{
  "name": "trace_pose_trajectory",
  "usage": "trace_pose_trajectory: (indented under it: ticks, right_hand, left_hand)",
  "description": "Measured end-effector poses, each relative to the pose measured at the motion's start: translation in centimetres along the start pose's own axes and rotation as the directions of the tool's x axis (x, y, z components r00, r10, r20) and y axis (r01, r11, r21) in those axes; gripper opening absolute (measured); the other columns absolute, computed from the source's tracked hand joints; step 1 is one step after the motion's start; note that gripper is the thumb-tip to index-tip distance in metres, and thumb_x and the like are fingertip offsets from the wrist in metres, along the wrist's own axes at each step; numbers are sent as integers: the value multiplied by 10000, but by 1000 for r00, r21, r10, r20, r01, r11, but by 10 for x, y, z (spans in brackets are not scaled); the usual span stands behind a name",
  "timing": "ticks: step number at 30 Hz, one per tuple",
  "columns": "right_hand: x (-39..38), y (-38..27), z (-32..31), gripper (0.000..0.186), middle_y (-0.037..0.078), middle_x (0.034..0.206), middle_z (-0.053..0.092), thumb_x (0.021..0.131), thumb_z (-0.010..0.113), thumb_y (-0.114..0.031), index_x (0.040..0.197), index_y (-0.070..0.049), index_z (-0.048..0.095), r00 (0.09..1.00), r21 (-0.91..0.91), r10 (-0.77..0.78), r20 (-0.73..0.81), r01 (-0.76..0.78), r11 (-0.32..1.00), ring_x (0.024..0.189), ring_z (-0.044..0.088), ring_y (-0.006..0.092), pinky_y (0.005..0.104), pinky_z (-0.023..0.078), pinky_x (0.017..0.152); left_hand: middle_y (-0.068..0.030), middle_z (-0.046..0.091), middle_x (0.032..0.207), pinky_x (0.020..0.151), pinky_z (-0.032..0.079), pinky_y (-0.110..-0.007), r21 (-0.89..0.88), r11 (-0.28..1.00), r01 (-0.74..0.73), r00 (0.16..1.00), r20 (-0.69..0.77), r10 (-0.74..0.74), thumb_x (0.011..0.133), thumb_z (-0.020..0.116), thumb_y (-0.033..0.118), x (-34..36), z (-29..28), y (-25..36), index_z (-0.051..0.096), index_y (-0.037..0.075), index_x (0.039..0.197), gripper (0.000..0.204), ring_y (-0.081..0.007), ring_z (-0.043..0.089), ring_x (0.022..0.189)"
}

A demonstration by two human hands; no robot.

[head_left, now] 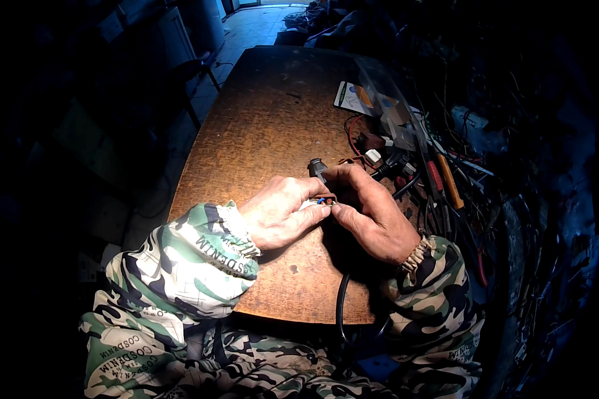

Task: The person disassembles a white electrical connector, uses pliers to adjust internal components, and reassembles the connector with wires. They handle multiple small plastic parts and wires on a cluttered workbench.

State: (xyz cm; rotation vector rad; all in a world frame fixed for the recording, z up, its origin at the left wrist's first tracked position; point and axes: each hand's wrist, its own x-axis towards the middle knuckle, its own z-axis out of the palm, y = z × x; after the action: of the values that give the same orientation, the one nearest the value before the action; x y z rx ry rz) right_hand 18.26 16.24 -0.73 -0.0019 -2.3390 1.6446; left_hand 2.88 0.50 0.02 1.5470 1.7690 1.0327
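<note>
While curled hands (279, 213) (377, 217) hold a small wired part (327, 197), lettered camouflage sleeves (206, 259), wooden table (266, 120)

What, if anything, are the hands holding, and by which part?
The left hand and right hand hold a small brownish piece between them; the exact part gripped is hidden.

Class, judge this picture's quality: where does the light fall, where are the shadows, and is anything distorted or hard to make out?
Head view: strong light washes out the left sleeve; head view: a dark shadow lies under the right hand on the table, whose near edge bows; head view: the far floor looks blue, the frame's corners black.
</note>
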Motion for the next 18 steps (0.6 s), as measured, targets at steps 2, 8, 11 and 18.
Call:
trace_pose_trajectory:
  ticks: [2, 8, 11, 18]
  right_hand:
    - [1, -4, -1, 462, 231, 1250, 613, 920, 619, -7, 1350, 85, 478, 997, 80, 76, 21, -77, 994, 1208, 614, 293, 401, 498, 1030]
    - [1, -8, -14, 357, 125, 1054, 685, 929, 653, 12, 1267, 98, 577, 965, 124, 246, 88, -255, 959, 927, 661, 144, 282, 558, 809]
    - [1, -14, -14, 229, 108, 867, 707, 943, 663, -50, 1110, 105, 680, 960, 99, 277, 38, -279, 955, 749, 646, 121, 268, 529, 641]
    - [3, -17, -28, 238, 69, 874, 716, 986, 677, -143, 1098, 65, 708, 961, 180, 175, -216, -137, 974, 737, 633, 91, 223, 508, 647]
  left_hand:
    - [-225, 733, 990, 832, 556, -424, -103, 994, 43, 999, -7, -44, 986, 619, 219, -1, 3, -8, 670, -37, 1184, 327, -318, 728, 953]
    - [-136, 721, 1019, 864, 535, -352, -102, 979, 178, 984, 46, -174, 994, 642, 246, -1, -7, -7, 666, -48, 1209, 364, -189, 672, 962]
    - [-91, 711, 1020, 877, 520, -321, -104, 980, 172, 984, 57, -167, 1004, 650, 269, -1, -9, -1, 662, -46, 1223, 384, -143, 639, 968]
    - [-45, 682, 929, 783, 492, -281, -199, 957, 210, 977, 67, -200, 999, 645, 258, -6, -29, 12, 667, -69, 1176, 373, -112, 600, 856]
